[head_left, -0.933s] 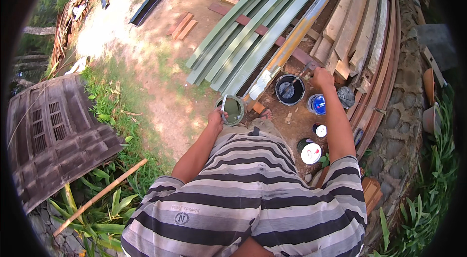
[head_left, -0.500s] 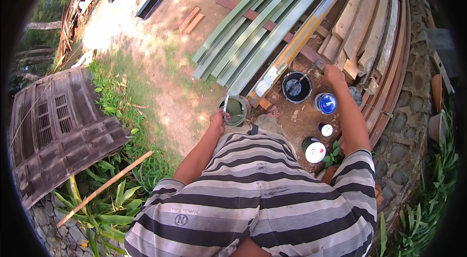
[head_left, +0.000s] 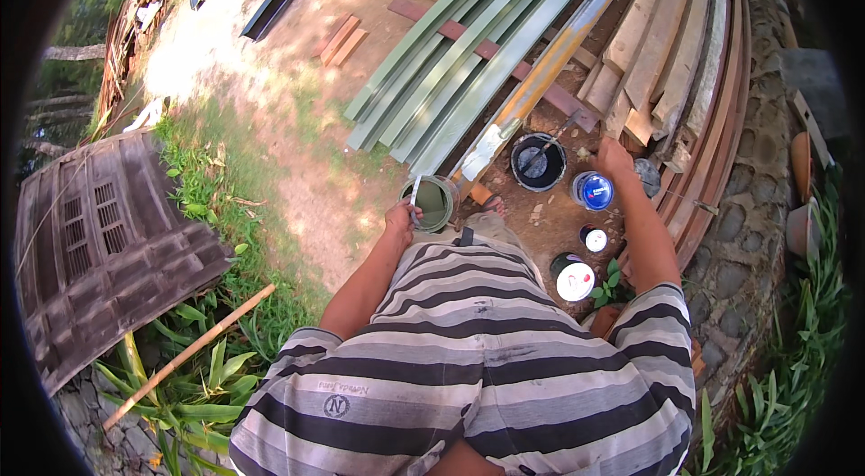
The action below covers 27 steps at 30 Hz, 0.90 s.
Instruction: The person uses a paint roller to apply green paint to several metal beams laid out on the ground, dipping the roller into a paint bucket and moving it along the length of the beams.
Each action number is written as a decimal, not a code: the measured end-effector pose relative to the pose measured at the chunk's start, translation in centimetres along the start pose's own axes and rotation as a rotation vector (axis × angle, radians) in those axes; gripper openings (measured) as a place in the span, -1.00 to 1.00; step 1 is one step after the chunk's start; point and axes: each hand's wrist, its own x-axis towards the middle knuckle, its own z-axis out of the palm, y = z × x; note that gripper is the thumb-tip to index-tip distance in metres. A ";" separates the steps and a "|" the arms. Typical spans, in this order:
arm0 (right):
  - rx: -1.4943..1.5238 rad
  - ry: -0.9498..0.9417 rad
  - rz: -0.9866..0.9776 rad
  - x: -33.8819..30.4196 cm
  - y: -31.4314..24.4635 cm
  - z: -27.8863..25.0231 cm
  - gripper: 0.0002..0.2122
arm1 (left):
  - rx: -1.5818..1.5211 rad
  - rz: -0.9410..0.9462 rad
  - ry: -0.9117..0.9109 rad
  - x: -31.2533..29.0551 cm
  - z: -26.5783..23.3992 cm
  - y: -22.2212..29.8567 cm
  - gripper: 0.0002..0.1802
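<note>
The left hand (head_left: 399, 220) grips the rim of a round pot of grey-green liquid (head_left: 434, 206) before the striped shirt (head_left: 468, 305). The right hand (head_left: 615, 159), its grip unclear, is near a blue-lidded round can (head_left: 594, 192), toward the right edge of the brown earth ground (head_left: 541, 228). Beyond lie long green beams (head_left: 551, 17).

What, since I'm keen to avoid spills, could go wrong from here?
The round pail of grey-green liquid, held at its left side by the left grip, could tip and splash the foot close by. The long-handled tool leaning out of the round black bucket might get knocked by the right grip, which looks near it. The round blue-lidded tin beside the right forearm could be bumped over.
</note>
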 end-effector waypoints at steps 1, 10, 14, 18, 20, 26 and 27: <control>-0.009 0.032 0.004 -0.2 0.3 0.4 -0.53 | 0.010 0.001 -0.010 0.1 0.2 0.0 -0.52; 0.092 -0.013 0.070 -1.1 0.2 3.3 -0.54 | 0.074 0.012 -0.029 0.8 0.8 0.3 -0.52; 0.085 -0.004 0.044 -1.0 -0.9 1.2 -0.54 | 0.037 0.010 -0.017 0.9 0.4 0.2 -0.52; 0.070 -0.017 0.051 -2.0 -3.0 -0.9 -0.60 | -0.005 0.012 0.041 -0.3 0.4 0.3 -0.50; 0.045 -0.050 0.039 -2.3 -3.9 -1.3 -0.62 | 0.002 0.013 0.034 -1.0 -0.2 0.5 -0.49; 0.103 -0.036 0.067 -1.9 -5.1 1.6 -0.53 | -0.026 0.023 0.027 -1.2 -1.0 0.5 -0.49; 0.105 -0.027 0.050 -2.0 -5.4 1.6 -0.53 | -0.027 0.025 0.028 -1.4 -1.3 0.6 -0.49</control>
